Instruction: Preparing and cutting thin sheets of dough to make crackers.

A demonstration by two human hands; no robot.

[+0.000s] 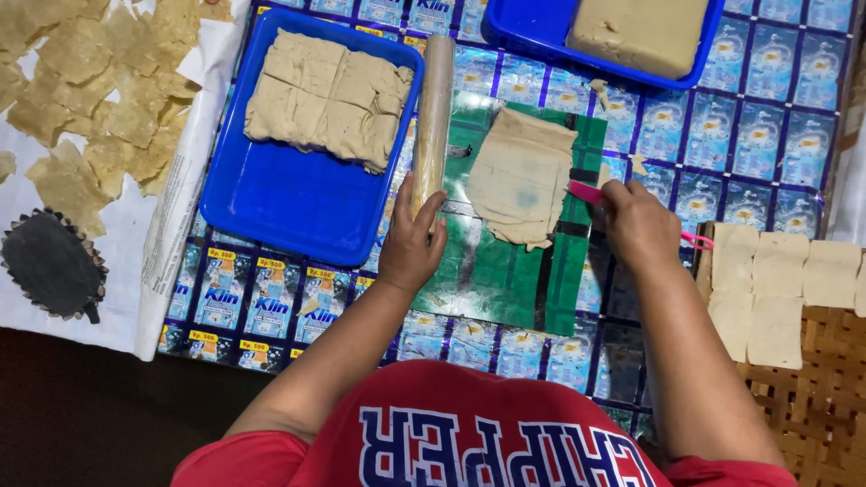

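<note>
— What sort of place is this?
— A home food-making spot on the floor: blue trays (298, 212) of dough, a rolling pin (434, 113), cut pieces drying on a woven bamboo mat (816, 397).
— And the surface?
— Sachet-wrapper sheeting (767, 117).
</note>
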